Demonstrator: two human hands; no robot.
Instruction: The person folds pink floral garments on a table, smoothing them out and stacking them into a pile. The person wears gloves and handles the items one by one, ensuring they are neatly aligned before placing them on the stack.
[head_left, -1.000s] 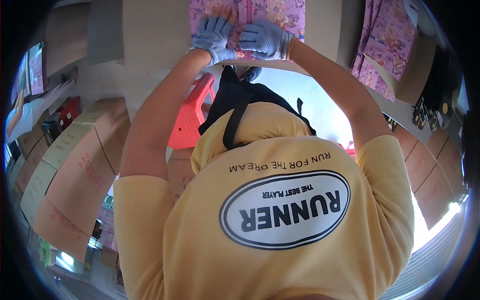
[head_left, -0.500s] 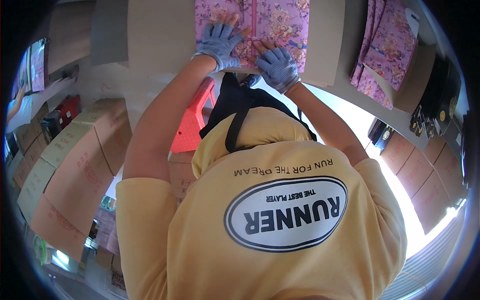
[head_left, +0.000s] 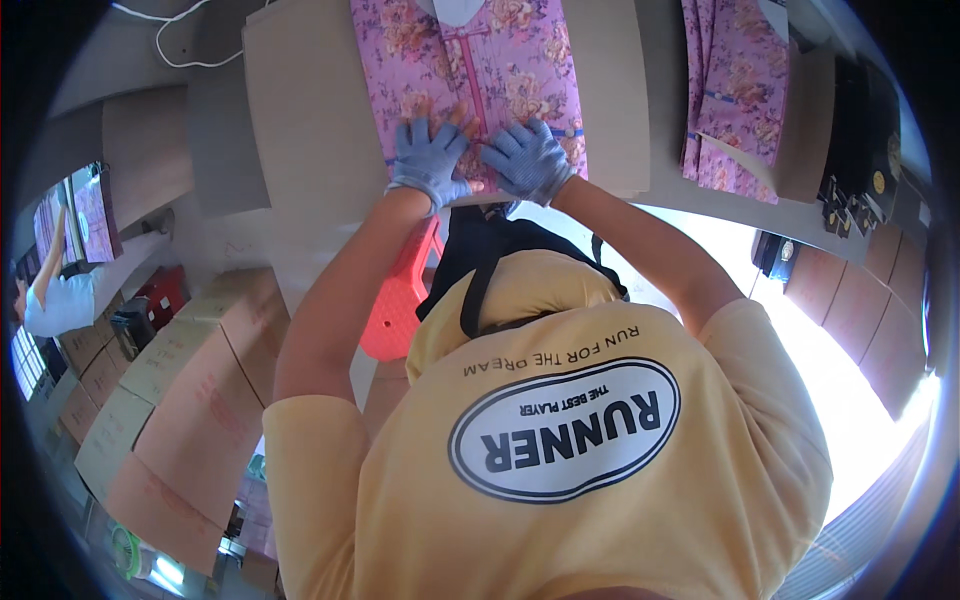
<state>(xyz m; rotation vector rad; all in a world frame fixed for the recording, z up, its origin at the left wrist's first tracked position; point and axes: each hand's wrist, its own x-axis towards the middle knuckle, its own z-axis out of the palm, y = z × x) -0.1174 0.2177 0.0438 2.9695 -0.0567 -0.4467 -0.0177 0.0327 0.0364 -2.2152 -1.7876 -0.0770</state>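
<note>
A folded pink-purple floral garment (head_left: 410, 60) with a bow, a pink centre strip and a pale piece at its neck lies flat on a brown cardboard sheet (head_left: 310, 110). My left hand (head_left: 430, 165), in a grey-blue fingerless glove, presses on the left of its near end, fingers spread. Beside it, my right hand (head_left: 530, 160) in a matching glove rests on the right part, fingers stretched out. Neither hand grips the fabric. A narrow blue band (head_left: 570, 132) crosses the garment by my right hand.
More folded floral garments (head_left: 745, 100) lie at the right, beside dark packages (head_left: 860, 130) with hanging tags. A red plastic stool (head_left: 395, 310) stands under the table edge. Large cartons (head_left: 190, 420) stack up at the left, where another person (head_left: 60, 300) reaches towards floral fabric.
The view has shifted, bringing the garment's neck and the other person into sight. Both my hands stay on the garment, a little nearer its near edge.
</note>
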